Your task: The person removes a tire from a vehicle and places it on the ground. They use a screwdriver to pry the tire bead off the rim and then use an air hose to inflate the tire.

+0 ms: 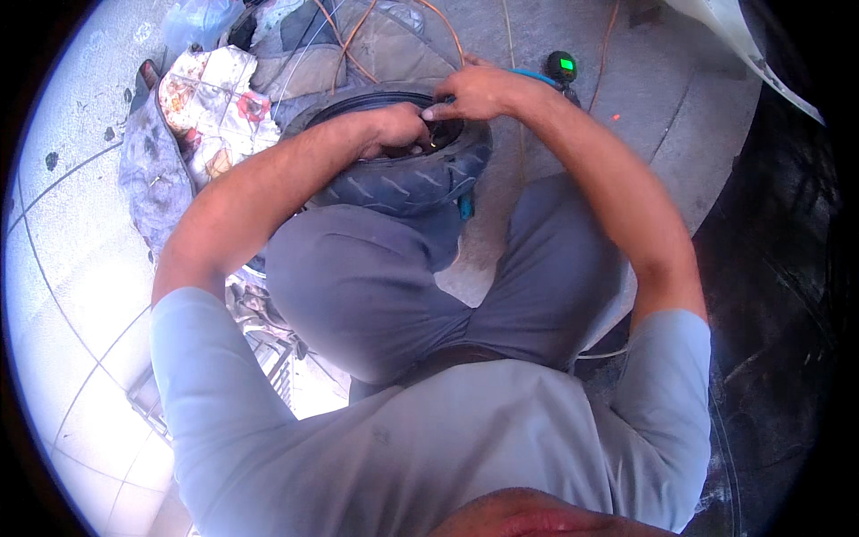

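A black motorcycle tyre (403,190) with chunky tread lies in front of my knees, its dark opening facing up. My left hand (398,130) reaches over its left side with the fingers curled down into the opening. What those fingers hold is hidden. From the right, my right hand (474,92) comes over the far right part of the tyre. Its thumb and fingers are bent together near the left hand's knuckles, and whatever is between them is too small to name. A small yellowish metal bit (433,141) shows inside the opening, just beside the left fingers.
A round black gauge (561,65) with a lit green display and a blue hose stands right of the tyre. Stained cloths (219,107) and a plastic bag (199,22) lie at the left. Orange cords (353,40) cross the floor behind. A dark surface (761,268) borders the right.
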A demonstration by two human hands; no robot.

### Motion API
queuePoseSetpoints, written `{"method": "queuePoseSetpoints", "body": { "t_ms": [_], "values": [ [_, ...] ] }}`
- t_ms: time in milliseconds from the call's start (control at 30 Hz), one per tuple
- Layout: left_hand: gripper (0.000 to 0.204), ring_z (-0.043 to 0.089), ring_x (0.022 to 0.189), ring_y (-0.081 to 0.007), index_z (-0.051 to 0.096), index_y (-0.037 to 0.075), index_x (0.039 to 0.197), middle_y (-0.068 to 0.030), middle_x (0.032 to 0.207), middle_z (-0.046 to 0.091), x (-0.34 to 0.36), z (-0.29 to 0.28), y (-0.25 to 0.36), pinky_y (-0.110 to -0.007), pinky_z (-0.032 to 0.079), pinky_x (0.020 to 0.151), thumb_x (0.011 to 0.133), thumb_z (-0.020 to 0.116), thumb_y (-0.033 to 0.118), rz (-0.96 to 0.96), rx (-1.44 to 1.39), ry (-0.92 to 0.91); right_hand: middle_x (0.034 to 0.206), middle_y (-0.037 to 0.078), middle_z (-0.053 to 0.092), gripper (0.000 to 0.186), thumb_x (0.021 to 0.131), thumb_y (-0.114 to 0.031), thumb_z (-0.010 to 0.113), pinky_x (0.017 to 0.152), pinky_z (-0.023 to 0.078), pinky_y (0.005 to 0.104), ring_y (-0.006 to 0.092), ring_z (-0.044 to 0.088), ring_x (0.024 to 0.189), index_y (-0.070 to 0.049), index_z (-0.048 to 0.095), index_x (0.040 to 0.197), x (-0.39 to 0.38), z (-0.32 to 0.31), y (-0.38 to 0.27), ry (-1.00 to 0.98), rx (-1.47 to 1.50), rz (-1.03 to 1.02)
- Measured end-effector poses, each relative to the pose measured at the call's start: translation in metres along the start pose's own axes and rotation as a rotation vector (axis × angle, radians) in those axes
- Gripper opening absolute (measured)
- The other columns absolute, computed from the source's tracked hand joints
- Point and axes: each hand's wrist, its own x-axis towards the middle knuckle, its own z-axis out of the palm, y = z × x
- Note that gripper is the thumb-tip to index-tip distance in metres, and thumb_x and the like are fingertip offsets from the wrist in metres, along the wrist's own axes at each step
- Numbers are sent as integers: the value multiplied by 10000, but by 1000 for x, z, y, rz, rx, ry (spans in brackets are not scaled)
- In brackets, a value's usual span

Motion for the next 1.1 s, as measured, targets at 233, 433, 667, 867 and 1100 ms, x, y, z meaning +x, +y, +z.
{"method": "queuePoseSetpoints", "body": {
  "t_ms": [233,433,667,867,1100],
  "values": [
    [231,608,726,-126,719,24,1079,-65,899,691,1,-3,-24,-292,485,633,870,622,45,6,-316,45,1030,224,742,424,937,-408,695,864,544,452,366,708,992,-31,746,1124,34,20,18,-167,320,-26],
    [200,611,731,-117,719,42,1055,-38,893,683,16,-1,-36,-277,491,653,901,594,65,78,-240,23,1039,216,747,382,912,-342,725,863,550,446,357,713,994,-33,748,1135,41,15,5,-167,232,-67],
    [211,614,736,-88,705,32,1101,-29,893,678,7,7,-33,-225,483,652,914,608,50,73,-398,26,1084,213,738,447,902,-414,700,925,526,476,383,692,1059,-45,744,1151,35,27,-5,-146,133,-15],
    [183,606,732,-107,720,16,1069,-25,879,670,16,6,-37,-274,488,677,904,663,70,131,-238,92,1195,248,700,568,898,-486,619,988,503,503,407,660,1149,-34,676,1238,32,27,-19,-149,58,53],
    [201,591,730,-138,741,26,1073,-45,881,700,-2,18,-9,-337,487,704,885,702,87,136,-37,207,1214,286,674,604,899,-471,601,1004,474,506,440,628,1177,-21,571,1300,27,20,-22,-65,259,125]
  ]
}}
